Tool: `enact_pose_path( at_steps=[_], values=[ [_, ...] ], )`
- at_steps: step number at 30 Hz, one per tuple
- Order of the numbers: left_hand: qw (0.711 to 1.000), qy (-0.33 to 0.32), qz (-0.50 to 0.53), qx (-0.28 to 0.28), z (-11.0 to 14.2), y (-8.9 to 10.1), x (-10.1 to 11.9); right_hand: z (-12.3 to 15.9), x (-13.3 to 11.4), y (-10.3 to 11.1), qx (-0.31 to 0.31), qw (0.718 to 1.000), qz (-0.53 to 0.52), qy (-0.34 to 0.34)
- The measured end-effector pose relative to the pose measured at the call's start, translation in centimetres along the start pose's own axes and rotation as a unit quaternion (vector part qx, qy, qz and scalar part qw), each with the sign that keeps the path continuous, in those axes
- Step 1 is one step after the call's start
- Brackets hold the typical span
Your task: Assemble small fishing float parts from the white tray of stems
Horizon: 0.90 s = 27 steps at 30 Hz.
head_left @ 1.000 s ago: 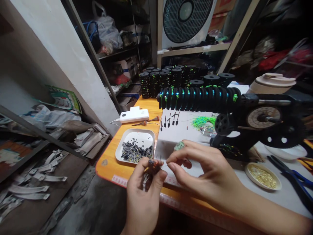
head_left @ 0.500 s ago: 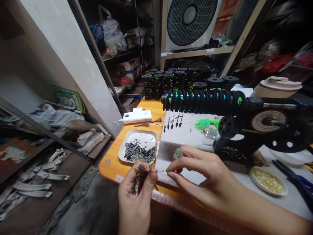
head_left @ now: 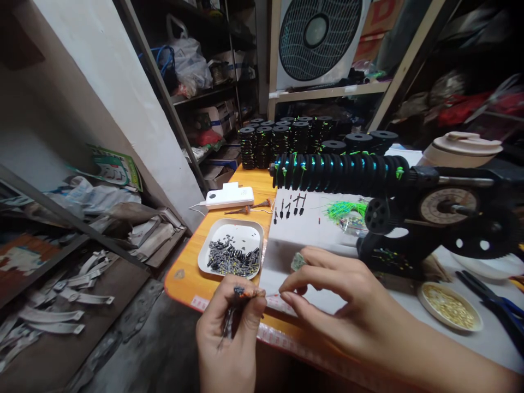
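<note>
In the head view, your left hand (head_left: 227, 355) has the bundle (head_left: 247, 293), dark with orange bits, pinched between thumb and forefinger, just in front of the tray (head_left: 245, 229). Your right hand (head_left: 344, 297) appears to pinch the thread (head_left: 273, 295) running across to it, with thumb and forefinger together; the strand is so fine that its grip is hard to confirm. A green lump (head_left: 298, 261) sits at your right hand's curled fingers; whether they hold it, you can't tell from here.

With that thread drawn out, the bundle looks part-worked rather than finished. Two orange-ended bundles (head_left: 239, 210) lie beside the white charger (head_left: 229, 195), perhaps waiting or set aside. Small dark pieces (head_left: 295, 210) lie spread on the white sheet (head_left: 295, 237), and the tray holds a heap of loose parts, so plenty seems left.

The orange-edged wooden table (head_left: 190, 267) also carries a winder (head_left: 339, 173) banded with green, stacked black spools (head_left: 280, 144) behind, a dish (head_left: 458, 326) of gold bits and blue-handled pliers (head_left: 493, 299). Around you stand cluttered shelves (head_left: 192, 99), a box fan (head_left: 317, 31) and, low on your left, metal strips (head_left: 51, 315).
</note>
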<state>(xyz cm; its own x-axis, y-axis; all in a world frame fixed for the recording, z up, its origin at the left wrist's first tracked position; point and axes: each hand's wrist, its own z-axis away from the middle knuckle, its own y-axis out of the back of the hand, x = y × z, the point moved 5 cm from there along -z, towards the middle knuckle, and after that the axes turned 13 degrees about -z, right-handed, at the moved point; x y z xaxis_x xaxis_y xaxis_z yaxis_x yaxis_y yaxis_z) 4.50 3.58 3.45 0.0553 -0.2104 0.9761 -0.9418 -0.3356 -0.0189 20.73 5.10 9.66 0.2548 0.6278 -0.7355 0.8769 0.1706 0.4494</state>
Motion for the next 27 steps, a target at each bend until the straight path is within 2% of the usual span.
enact_pose_path(
  at_steps=[6,12,15,20,22,24,26,27],
  values=[
    [0.999,-0.026,-0.023,-0.028,-0.3,0.0,-0.3,-0.2,0.0,0.1,0.009,1.0,-0.026,-0.006],
    [1.0,0.015,0.014,-0.01,0.4,-1.1,-0.4,-0.3,0.3,0.5,0.037,0.997,-0.062,-0.022],
    [0.998,0.036,0.039,-0.018,0.6,-1.5,-0.8,-0.2,0.3,0.4,0.043,0.996,-0.07,-0.024],
    [0.987,0.072,0.14,-0.028,0.7,-1.7,-1.6,-0.1,0.0,0.0,0.052,0.997,-0.06,-0.016],
    [0.985,0.072,0.158,-0.001,0.4,-1.2,-1.5,-0.1,-0.1,0.0,0.047,0.998,-0.045,-0.006],
    [0.987,0.046,0.14,0.056,-0.1,0.1,-1.4,-0.1,-0.3,0.2,0.044,0.999,-0.027,0.015],
    [0.992,0.005,0.072,0.103,-0.8,1.9,-1.4,-0.1,-0.5,0.6,0.041,0.998,-0.005,0.037],
    [0.994,-0.02,0.014,0.104,-1.3,2.8,-1.5,-0.1,-0.6,0.7,0.036,0.998,0.002,0.046]
  ],
)
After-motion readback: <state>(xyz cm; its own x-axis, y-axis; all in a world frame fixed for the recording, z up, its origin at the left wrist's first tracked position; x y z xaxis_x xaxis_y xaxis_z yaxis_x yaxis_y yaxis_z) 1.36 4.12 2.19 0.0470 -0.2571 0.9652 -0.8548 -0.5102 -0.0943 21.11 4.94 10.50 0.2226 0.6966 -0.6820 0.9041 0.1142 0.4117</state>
